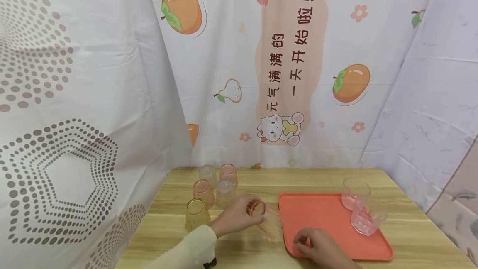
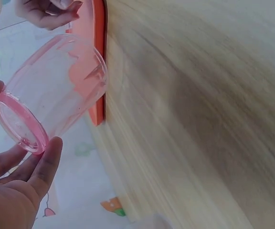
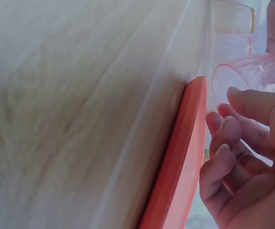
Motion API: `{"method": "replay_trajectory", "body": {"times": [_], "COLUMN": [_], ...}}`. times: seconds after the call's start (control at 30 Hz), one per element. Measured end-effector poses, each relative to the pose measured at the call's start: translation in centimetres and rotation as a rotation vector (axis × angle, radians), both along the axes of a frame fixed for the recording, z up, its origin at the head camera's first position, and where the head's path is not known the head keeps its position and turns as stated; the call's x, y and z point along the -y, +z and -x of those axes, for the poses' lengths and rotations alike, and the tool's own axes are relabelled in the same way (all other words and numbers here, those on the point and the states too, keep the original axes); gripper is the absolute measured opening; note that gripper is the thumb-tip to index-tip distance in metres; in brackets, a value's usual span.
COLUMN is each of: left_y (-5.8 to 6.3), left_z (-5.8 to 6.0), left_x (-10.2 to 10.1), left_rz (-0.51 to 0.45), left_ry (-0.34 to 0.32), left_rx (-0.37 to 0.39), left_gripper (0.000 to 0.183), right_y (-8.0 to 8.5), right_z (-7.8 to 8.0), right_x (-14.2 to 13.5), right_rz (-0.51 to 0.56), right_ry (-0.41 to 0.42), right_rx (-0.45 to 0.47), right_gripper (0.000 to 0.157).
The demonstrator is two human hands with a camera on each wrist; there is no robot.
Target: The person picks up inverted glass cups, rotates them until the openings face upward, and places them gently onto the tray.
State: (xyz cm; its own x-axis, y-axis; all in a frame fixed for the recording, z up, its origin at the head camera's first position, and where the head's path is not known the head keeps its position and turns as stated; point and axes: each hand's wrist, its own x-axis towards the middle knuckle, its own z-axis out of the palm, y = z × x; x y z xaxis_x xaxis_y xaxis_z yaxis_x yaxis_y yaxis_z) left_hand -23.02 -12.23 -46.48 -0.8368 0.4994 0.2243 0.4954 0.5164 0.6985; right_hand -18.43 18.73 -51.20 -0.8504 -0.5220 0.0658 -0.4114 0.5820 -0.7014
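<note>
My left hand point(image 1: 239, 215) grips a clear tumbler with a pink-tinted base point(image 2: 23, 121), thumb and fingers around the base end. The tumbler lies tilted on its side in the air, its mouth facing toward the tray. Over the near left part of the red tray point(image 1: 313, 219), my right hand point(image 1: 319, 246) hovers with loosely bent fingers and holds nothing. On the tray's right side stand two clear tumblers, a farther one point(image 1: 356, 190) and a nearer, pinkish one point(image 1: 366, 221), mouths up.
Left of my left hand, several tumblers stand upside down: a yellow one point(image 1: 197, 217) in front, a pink one point(image 1: 203, 194), a clear one point(image 1: 225, 194) and others behind. A wooden table point(image 1: 261, 256) carries everything. Printed curtains point(image 1: 224, 53) hang behind and at the sides.
</note>
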Motion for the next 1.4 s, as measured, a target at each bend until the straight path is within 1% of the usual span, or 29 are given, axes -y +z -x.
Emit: {"method": "replay_trajectory", "body": {"times": [0.1,0.2,0.33,0.4,0.5,0.67,0.77,0.9,1.0,1.1,1.23,1.4], "left_y": [-0.3,-0.5,-0.7,-0.8,-0.8,-0.8,-0.8,-0.9,-1.0,-1.1,-1.2,-1.1], "left_z": [0.1,0.2,0.2,0.2,0.1,-0.1,-0.2,-0.4,-0.4,-0.4,-0.4,-0.6], "left_x": [-0.2,-0.4,-0.7,-0.8,-1.0,-1.2,-1.4,-1.6,-1.7,-1.7,-1.7,-1.8], "left_rz": [-0.037,-0.059,-0.083,-0.091,-0.101,-0.109,-0.117,-0.131,-0.137,-0.134,-0.134,-0.142], "left_ry": [-0.008,-0.007,-0.023,-0.036,-0.048,-0.045,-0.047,-0.051,-0.050,-0.053,-0.065,-0.082], "left_rx": [0.032,0.051,0.071,0.081,0.094,0.095,0.090,0.082,0.084,0.092,0.106,0.084], "left_gripper": [0.041,0.040,0.034,0.031,0.032,0.033,0.033,0.035,0.035,0.034,0.033,0.034], "right_y": [0.1,0.4,0.7,0.8,0.9,1.1,1.2,1.2,1.2,1.3,1.4,1.3], "right_z": [0.1,0.0,0.0,0.0,0.1,0.1,0.2,0.3,0.4,0.4,0.3,0.4], "right_x": [0.1,0.2,0.3,0.4,0.5,0.8,0.9,0.9,0.9,0.9,0.8,0.8], "right_rz": [0.069,0.124,0.162,0.184,0.220,0.285,0.363,0.483,0.526,0.545,0.558,0.572], "right_ry": [-0.022,-0.065,-0.141,-0.162,-0.173,-0.186,-0.193,-0.212,-0.227,-0.237,-0.247,-0.257], "right_rx": [0.068,0.075,0.081,0.109,0.144,0.202,0.282,0.425,0.494,0.521,0.520,0.508], "right_gripper": [0.011,0.015,0.021,0.023,0.027,0.032,0.037,0.042,0.043,0.042,0.039,0.035]}}
